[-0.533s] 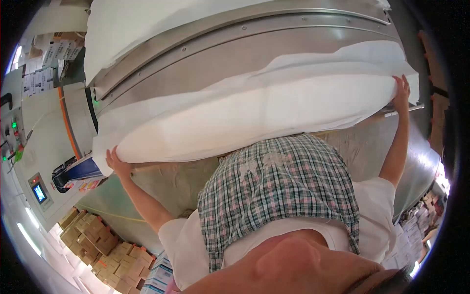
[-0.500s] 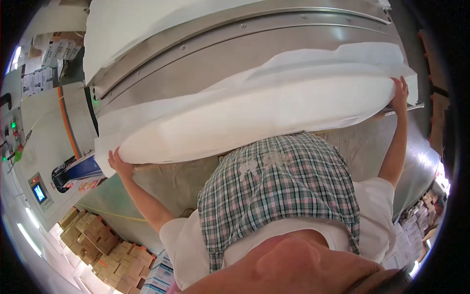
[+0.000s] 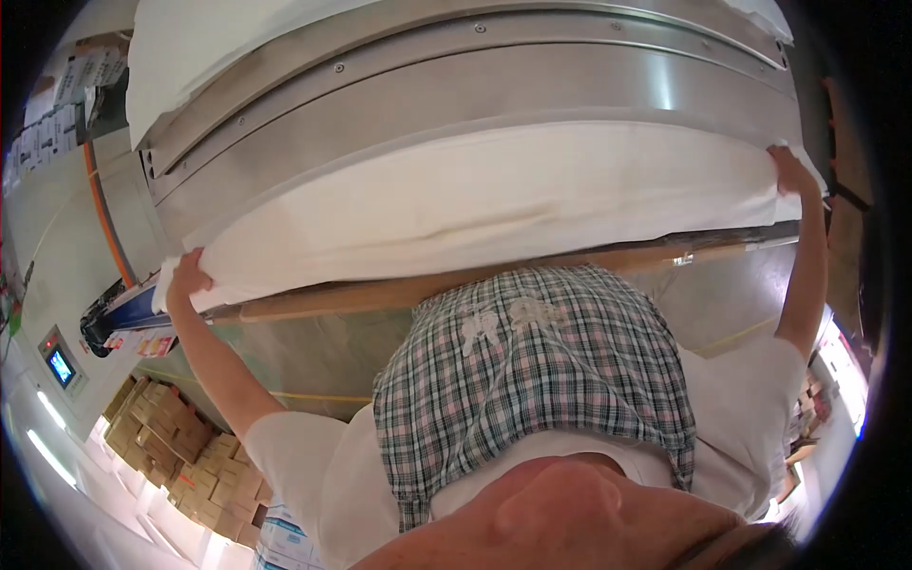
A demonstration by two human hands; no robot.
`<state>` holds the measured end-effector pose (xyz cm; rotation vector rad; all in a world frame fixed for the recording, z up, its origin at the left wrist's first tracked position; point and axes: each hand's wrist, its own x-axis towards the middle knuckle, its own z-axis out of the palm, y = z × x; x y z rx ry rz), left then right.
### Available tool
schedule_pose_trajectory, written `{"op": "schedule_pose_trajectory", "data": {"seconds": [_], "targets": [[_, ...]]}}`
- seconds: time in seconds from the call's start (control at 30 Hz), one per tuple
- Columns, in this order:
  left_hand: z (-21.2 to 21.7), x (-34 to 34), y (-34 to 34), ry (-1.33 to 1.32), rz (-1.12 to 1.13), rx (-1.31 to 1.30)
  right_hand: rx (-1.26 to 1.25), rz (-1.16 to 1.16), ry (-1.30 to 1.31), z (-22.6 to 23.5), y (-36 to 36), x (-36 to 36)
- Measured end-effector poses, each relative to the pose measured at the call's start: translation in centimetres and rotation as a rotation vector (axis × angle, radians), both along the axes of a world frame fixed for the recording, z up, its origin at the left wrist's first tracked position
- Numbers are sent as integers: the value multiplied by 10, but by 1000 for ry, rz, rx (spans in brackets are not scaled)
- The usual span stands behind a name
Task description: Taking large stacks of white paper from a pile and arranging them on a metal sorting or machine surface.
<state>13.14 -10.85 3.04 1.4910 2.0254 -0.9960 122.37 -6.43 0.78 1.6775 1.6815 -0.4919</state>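
A long white sheet of cloth-like material (image 3: 532, 180) stretches across in front of me, along the lower edge of a curved-looking steel machine panel (image 3: 456, 90). A few creases run through its middle. My left hand (image 3: 192, 275) grips its left end, fingers bent over the edge. At the far right, my right hand (image 3: 796, 173) is closed on the other end, with part of its fingers hidden. Both arms are spread wide. Whether the sheet is one layer or several, I cannot tell.
A brown bar (image 3: 351, 296) runs below the sheet, close to my checked apron (image 3: 532, 380). More white material (image 3: 209, 43) lies atop the machine. At left are a control screen (image 3: 61, 366) and a blue part (image 3: 135, 310). Cardboard boxes (image 3: 157, 423) are stacked behind.
Both hands have spread further apart, the left moving left and up, the right moving slightly right. The bulging white sheet now lies flatter and tauter against the machine, baring the brown bar below.
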Motion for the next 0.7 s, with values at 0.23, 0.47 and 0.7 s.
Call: {"op": "schedule_pose_trajectory", "data": {"seconds": [0.23,0.47,0.7], "targets": [[-54,43,99,-4,40,-234,-524,141,-350,-58,111,-9],[-15,88,53,-141,-232,515,-114,-21,-65,-48,94,33],[34,341,-13,-1186,-106,654,56,-463,1039,-34,108,-198]]}}
